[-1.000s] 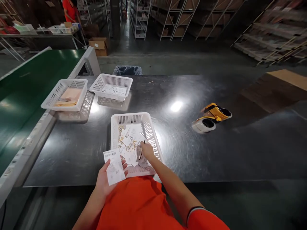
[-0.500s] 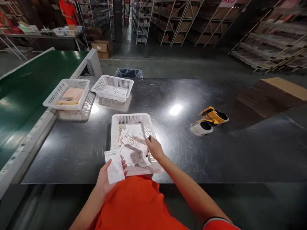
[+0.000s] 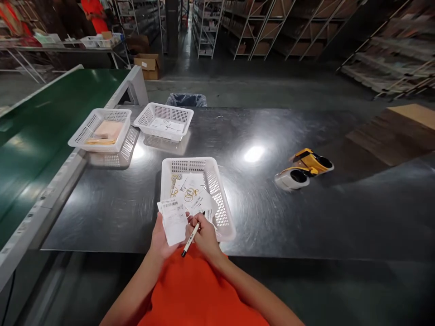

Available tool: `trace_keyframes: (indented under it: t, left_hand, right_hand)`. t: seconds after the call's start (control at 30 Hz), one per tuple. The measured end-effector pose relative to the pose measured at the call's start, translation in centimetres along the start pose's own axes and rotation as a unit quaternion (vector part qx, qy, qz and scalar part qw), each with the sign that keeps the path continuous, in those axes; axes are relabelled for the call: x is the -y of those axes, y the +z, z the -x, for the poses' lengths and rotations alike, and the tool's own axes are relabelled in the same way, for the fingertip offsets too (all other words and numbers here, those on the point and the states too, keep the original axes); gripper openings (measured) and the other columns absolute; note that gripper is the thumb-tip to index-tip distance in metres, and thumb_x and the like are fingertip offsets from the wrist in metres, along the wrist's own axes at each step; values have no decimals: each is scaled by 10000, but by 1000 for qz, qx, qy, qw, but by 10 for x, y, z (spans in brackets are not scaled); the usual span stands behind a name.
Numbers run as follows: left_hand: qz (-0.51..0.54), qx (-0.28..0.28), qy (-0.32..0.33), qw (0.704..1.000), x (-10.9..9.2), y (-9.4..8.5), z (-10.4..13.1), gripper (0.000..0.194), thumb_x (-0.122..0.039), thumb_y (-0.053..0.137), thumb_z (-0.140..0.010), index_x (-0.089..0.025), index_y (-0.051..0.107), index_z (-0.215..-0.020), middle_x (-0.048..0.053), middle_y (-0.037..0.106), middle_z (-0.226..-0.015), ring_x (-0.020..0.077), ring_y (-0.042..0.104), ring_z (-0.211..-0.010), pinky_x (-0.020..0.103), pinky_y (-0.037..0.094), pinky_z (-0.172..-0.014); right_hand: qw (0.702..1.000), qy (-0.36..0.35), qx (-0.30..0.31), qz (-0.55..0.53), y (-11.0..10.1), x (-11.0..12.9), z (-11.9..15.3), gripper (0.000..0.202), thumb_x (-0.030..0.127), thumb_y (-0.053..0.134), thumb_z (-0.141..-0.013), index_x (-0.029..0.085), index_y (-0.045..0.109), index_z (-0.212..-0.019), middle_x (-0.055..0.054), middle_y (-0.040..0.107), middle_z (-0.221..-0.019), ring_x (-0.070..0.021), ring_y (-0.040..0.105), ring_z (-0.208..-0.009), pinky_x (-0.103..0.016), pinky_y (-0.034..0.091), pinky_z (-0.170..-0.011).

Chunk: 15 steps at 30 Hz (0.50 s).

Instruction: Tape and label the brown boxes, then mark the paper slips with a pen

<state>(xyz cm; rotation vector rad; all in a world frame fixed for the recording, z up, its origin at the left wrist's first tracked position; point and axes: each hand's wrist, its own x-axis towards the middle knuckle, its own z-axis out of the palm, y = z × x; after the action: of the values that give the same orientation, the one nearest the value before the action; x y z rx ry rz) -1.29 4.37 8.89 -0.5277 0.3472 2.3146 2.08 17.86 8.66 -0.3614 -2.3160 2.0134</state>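
Left hand (image 3: 162, 237) is sitting at lower centre of the frame, right at the near bench (image 3: 288, 217) edge, fingers closed round a stack of paper slips (image 3: 174, 218) (barcode print on top, text too small to read). Right hand (image 3: 204, 233) is touching the slips' right edge, fingers curled shut on a pen (image 3: 191, 236), white barrel with dark ends, lying diagonally toward lower left.

The slips are overlapping the near end of a white perforated plastic basket (image 3: 220, 199), rectangular with flared walls, which is holding loose paper slips and yellow rubber bands (image 3: 189, 194). Its near rim is hidden behind the hands.

Bench surface is dark polished metal with swirl marks, throwing glare at centre. Plenty of open room centre to right; the only thing there is a yellow and white handheld device (image 3: 303, 169) at right of centre (scanner, probably; hard to make out). Two more white baskets are sitting at upper left: left basket (image 3: 98, 136) with tan flat items, overhanging the bench's left edge; second basket (image 3: 164, 121) with white papers.

Green conveyor belt (image 3: 41, 122) is running along the left of the frame. A bin with a dark liner (image 3: 186, 99) is peeking over the far bench edge, mostly cut off. Shelving racks (image 3: 258, 27) are filling the top of the frame. A person in red (image 3: 93, 11) is standing at upper left, cropped by the frame.
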Motion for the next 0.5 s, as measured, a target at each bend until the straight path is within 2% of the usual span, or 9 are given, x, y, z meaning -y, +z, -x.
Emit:
trace_keyframes:
  t: [0.17, 0.33, 0.43, 0.5]
  left_hand:
    - [-24, -10, -50, 998, -1, -2, -1, 568, -512, 380, -927, -76, 582, -1229, 178, 710, -1061, 300, 655, -1034, 450, 492, -933]
    - [-29, -21, -60, 998, 0, 3, 0, 505, -481, 435, -915, -102, 581, -1216, 149, 714, -963, 279, 679, -908, 445, 532, -840]
    - [-4, -38, -66, 997, 2, 10, 4, 512, -503, 452, -902, -109, 583, -1200, 135, 713, -935, 287, 672, -934, 473, 519, -882]
    - [2, -52, -66, 996, 4, 15, 6, 510, -504, 461, -896, -110, 591, -1193, 135, 716, -926, 307, 662, -987, 497, 489, -942]
  right_hand:
    - [997, 1, 13, 81, -5, -8, 0, 187, 245, 530, -722, 239, 349, -674, 52, 492, -629, -120, 433, -571, -229, 329, -538]
    - [995, -14, 17, 100, -14, 2, 8, 169, 305, 555, -789, 234, 419, -717, 12, 593, -721, -145, 524, -640, -242, 386, -560]
    - [997, -64, 1, 50, -22, 19, 11, 201, 435, 487, -876, 236, 513, -864, -1, 587, -745, -157, 556, -677, -255, 414, -572]
    - [995, -88, 53, -21, -21, 30, 11, 341, 524, 383, -914, 231, 551, -961, -15, 586, -765, -164, 569, -701, -268, 435, -586]
